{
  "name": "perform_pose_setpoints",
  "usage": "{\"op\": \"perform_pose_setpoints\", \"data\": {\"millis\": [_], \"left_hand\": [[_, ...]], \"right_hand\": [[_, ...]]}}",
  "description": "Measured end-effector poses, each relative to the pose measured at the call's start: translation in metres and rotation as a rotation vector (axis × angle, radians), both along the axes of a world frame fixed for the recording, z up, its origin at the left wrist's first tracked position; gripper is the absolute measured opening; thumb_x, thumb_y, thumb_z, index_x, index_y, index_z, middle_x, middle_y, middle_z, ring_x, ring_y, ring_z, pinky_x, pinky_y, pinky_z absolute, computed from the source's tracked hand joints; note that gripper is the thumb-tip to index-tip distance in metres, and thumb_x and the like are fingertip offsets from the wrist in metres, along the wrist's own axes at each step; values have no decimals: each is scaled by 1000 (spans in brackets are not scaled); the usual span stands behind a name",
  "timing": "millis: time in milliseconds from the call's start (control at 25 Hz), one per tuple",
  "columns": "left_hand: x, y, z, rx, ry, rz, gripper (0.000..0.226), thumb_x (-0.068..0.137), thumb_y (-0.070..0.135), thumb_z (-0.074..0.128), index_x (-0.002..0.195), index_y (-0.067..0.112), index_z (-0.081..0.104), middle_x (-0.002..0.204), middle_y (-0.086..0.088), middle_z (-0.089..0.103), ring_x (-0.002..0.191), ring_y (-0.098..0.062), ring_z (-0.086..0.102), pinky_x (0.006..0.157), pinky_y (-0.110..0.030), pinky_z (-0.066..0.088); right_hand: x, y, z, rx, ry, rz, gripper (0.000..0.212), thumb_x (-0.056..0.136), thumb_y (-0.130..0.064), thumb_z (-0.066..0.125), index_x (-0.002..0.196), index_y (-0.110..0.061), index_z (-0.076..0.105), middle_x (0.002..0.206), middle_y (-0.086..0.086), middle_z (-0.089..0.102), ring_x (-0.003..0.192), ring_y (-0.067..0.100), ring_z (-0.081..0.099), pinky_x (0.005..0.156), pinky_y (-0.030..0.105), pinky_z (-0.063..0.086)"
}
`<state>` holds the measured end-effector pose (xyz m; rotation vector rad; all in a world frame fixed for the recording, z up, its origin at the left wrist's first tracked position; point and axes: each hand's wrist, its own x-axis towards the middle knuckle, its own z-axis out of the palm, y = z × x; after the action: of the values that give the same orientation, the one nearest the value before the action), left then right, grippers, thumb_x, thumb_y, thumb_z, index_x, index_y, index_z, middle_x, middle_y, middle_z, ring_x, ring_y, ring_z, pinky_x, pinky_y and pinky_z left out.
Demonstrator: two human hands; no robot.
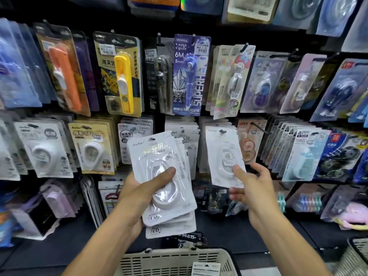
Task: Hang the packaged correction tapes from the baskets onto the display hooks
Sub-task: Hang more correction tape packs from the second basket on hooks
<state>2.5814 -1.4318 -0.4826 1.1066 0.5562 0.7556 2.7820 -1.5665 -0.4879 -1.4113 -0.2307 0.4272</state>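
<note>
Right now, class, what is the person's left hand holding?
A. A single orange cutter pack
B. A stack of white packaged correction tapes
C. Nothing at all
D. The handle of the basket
B: the left hand grips a stack of white packaged correction tapes, thumb pressed across the top pack, while the basket sits below, untouched.
</note>
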Motion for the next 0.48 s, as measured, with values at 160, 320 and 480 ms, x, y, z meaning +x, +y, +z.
{"op": "perform_pose_setpoints", "data": {"millis": [160, 320, 480], "left_hand": [[1, -2, -3, 57, 58, 51, 65, 53, 30, 91, 114, 23, 70, 99, -3, 81, 88, -23, 79, 64, -31, 62], [6, -8, -2, 149, 106, 75, 52, 64, 21, 91, 111, 26, 69, 98, 2, 81, 87, -17, 78, 63, -24, 60], [2, -6, -1, 107, 121, -50, 73, 53, 31, 95, 120, 27, 65, 106, -2, 80, 96, -24, 77, 81, -40, 61]], "right_hand": [[-33, -2, -14, -221, -308, 88, 40, 90, -30, 73, 122, -40, 50, 118, -13, 62, 99, 9, 66, 85, 39, 54], [-85, 8, -20, -216, -442, 580, 47, 70, -65, 76, 111, -45, 64, 110, -14, 70, 98, 3, 66, 86, 29, 53], [-80, 12, -11, -106, -285, 526, 38, 70, -49, 88, 96, -26, 71, 93, -1, 77, 78, 7, 72, 65, 22, 52]]}}
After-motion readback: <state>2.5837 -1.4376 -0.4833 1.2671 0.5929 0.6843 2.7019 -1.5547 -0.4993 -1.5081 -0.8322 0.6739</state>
